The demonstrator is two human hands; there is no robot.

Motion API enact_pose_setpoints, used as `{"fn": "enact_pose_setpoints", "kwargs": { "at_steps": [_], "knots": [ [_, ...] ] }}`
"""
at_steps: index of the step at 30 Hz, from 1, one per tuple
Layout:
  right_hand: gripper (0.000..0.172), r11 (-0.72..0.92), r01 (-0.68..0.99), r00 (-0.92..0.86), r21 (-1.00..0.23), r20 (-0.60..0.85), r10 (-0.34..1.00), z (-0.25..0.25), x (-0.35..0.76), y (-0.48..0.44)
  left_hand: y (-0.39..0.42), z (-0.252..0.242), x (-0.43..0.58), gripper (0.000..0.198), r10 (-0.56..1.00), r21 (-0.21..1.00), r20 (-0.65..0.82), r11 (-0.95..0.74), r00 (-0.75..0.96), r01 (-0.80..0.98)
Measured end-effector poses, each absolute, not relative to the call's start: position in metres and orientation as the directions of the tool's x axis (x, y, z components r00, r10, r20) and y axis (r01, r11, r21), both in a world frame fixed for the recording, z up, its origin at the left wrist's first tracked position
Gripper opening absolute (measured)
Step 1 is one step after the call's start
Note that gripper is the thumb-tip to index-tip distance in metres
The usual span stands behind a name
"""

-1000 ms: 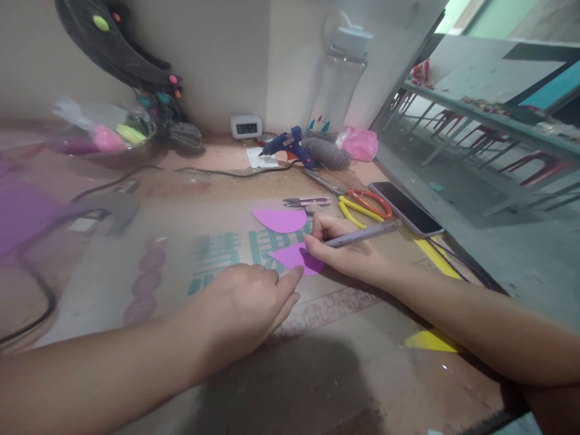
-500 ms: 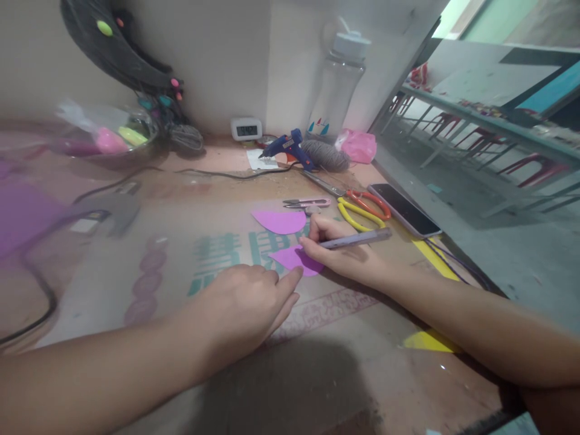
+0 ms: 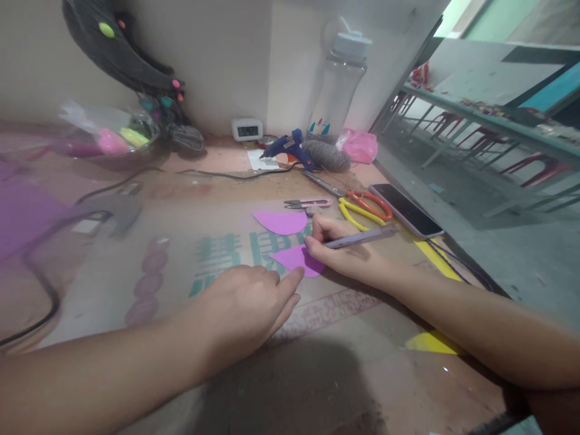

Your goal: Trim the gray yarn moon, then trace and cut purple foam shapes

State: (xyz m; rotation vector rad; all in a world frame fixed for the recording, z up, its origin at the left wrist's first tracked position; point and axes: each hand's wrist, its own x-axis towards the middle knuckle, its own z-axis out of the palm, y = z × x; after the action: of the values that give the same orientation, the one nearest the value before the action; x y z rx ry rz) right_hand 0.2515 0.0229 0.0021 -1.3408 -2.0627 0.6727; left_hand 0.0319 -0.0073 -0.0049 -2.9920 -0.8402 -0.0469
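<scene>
- Cluttered craft bench (image 3: 149, 175) set against a wall, with a flat cardboard sheet (image 3: 149, 302) lying on it as a mat.
- Left hand (image 3: 244, 308) is loosely curled, with the index finger stretched out and pressing the near edge of a purple cut-out (image 3: 292, 258) in the middle of the sheet.
- Right hand (image 3: 344, 249) pinches a pen (image 3: 362, 237), tip down on that same cut-out.
- A second purple piece (image 3: 281, 222) lies just behind it, next to small snips (image 3: 308, 203). Orange-handled scissors (image 3: 369, 202) and a phone (image 3: 405, 209) sit to the right.
- My worry: only one fingertip pins the cut-out, so pen pressure could make it pivot or skid and wreck the line. The pen's tail is also near the scissors.
- Writing: big teal characters (image 3: 217, 254) are printed on the cardboard, but they're too blurry to read. The little digital clock (image 3: 247, 129) at the back shows digits I can't make out.
</scene>
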Motion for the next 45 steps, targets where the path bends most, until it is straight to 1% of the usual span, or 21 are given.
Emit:
{"fn": "enact_pose_setpoints", "kwargs": {
  "at_steps": [3, 7, 9, 19, 27, 33, 40, 45],
  "knots": [
    [0.025, 0.356, 0.612, -0.317, -0.706, 0.194, 0.928, 0.0011, 0.2523, 0.0235, -0.0068, -0.0053, 0.0321, 0.032, 0.523, -0.017, 0.047, -0.852, 0.851, 0.524],
    [0.026, 0.329, 0.57, -0.255, -0.753, 0.219, 0.942, 0.0, 0.2538, 0.0247, -0.007, -0.0061, 0.0324, 0.031, 0.528, -0.014, 0.046, -0.849, 0.848, 0.529],
    [0.026, 0.319, 0.568, -0.256, -0.759, 0.206, 0.945, -0.0003, 0.2542, 0.0248, -0.0075, -0.0059, 0.0324, 0.031, 0.529, -0.013, 0.043, -0.848, 0.847, 0.53],
    [0.027, 0.349, 0.587, -0.303, -0.731, 0.202, 0.932, -0.0005, 0.2541, 0.024, -0.0079, -0.0012, 0.0336, 0.033, 0.537, -0.003, 0.027, -0.843, 0.843, 0.538],
    [0.026, 0.362, 0.616, -0.277, -0.7, 0.238, 0.931, -0.0024, 0.2542, 0.0253, -0.0068, -0.0032, 0.034, 0.033, 0.529, -0.02, 0.019, -0.848, 0.848, 0.529],
    [0.027, 0.365, 0.614, -0.293, -0.699, 0.228, 0.929, 0.0, 0.255, 0.0249, -0.0071, -0.0029, 0.0345, 0.034, 0.534, 0.001, 0.024, -0.845, 0.845, 0.534],
    [0.026, 0.354, 0.597, -0.302, -0.72, 0.208, 0.93, 0.0001, 0.2558, 0.0251, -0.0073, -0.0022, 0.0331, 0.036, 0.523, -0.004, 0.039, -0.852, 0.852, 0.523],
    [0.027, 0.387, 0.56, -0.233, -0.733, 0.309, 0.922, 0.0019, 0.2527, 0.0185, -0.0073, -0.0049, 0.0331, 0.037, 0.523, -0.025, 0.046, -0.851, 0.851, 0.525]
  ]
}}
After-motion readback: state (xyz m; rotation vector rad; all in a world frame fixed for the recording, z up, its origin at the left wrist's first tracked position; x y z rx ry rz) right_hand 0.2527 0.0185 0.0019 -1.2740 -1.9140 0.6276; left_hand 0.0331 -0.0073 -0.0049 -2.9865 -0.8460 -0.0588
